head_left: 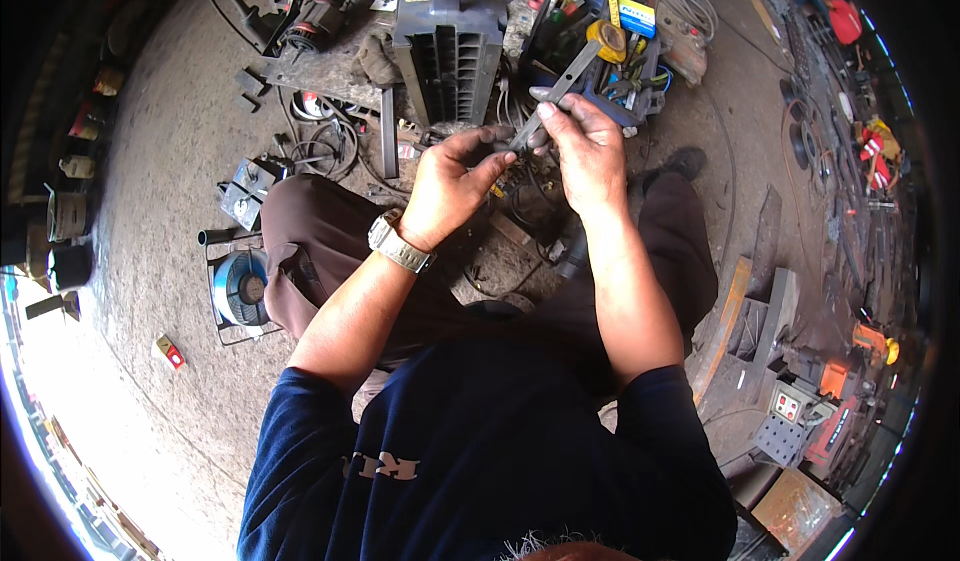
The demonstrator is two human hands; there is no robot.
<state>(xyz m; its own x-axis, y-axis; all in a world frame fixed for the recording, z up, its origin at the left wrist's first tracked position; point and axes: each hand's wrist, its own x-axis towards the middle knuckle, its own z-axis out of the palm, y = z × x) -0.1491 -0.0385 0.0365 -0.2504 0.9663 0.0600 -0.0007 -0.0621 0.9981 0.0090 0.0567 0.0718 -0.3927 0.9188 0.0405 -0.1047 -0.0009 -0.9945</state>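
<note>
A flat grey metal bar with holes (574,73) slants up and to the right in front of me. My left hand (452,183), with a watch (400,244) on its wrist, pinches the lower end of the bar between thumb and fingers. Higher along it, my right hand (588,151) is closed on the bar, the thumb on top and the fingers partly hidden behind. The bar's far end reaches a yellow tape measure (606,41) among the tools. Both hands are held above the floor between my knees.
A dark ribbed metal block (450,51) stands ahead. Right of it are piled tools and a blue-and-yellow box (637,18). An angle grinder (318,31) lies far left, near loose cables (335,146). A blue wire spool (240,288) sits beside my left knee; steel pieces (775,311) lie right.
</note>
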